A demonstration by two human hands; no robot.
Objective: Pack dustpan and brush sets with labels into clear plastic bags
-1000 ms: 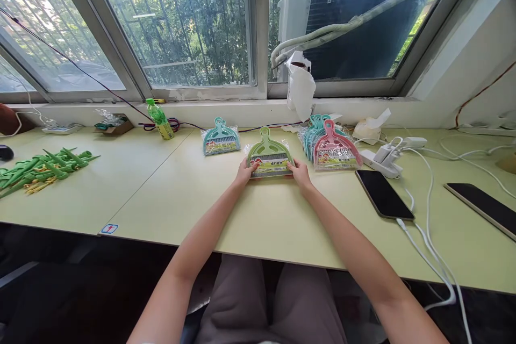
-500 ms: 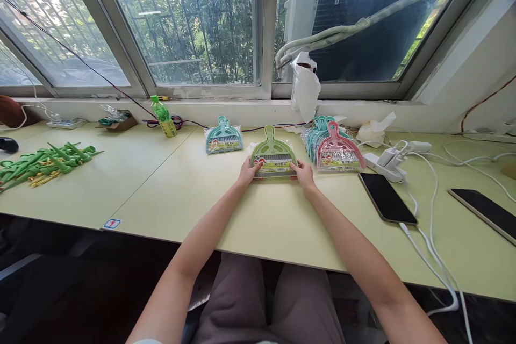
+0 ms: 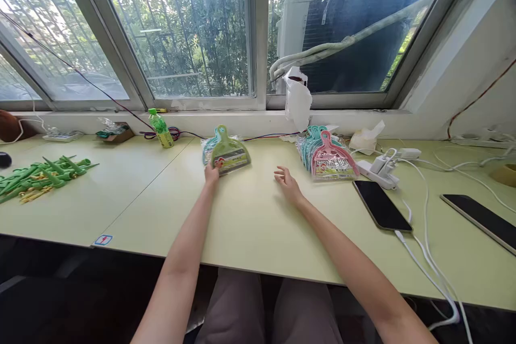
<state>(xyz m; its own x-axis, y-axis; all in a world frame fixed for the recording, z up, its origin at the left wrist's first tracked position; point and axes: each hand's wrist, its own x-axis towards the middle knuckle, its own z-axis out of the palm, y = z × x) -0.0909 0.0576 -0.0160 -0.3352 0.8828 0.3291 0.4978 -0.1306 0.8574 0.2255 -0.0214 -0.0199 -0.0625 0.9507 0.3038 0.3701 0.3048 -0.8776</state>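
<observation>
My left hand (image 3: 212,173) grips the lower left edge of a green mini dustpan set (image 3: 233,153), wrapped in clear plastic with a printed label. The green set is tilted and partly covers a teal dustpan set (image 3: 207,151) behind it. My right hand (image 3: 287,180) is empty, fingers apart, just above the table between the green set and a stack at the right. In that stack a pink dustpan set (image 3: 331,158) leans in front of several teal dustpan sets (image 3: 310,145), all in clear wrapping.
Right of the stack are a white power strip (image 3: 379,174), a black phone (image 3: 382,205) on a cable and another phone (image 3: 481,220). Leftward stand a green drink bottle (image 3: 161,129), a small cardboard box (image 3: 116,133) and a pile of green plastic parts (image 3: 44,177).
My left hand has carried the green dustpan set leftward, over the teal one. My right hand has let go of it and drawn back slightly. The view has shifted a little.
</observation>
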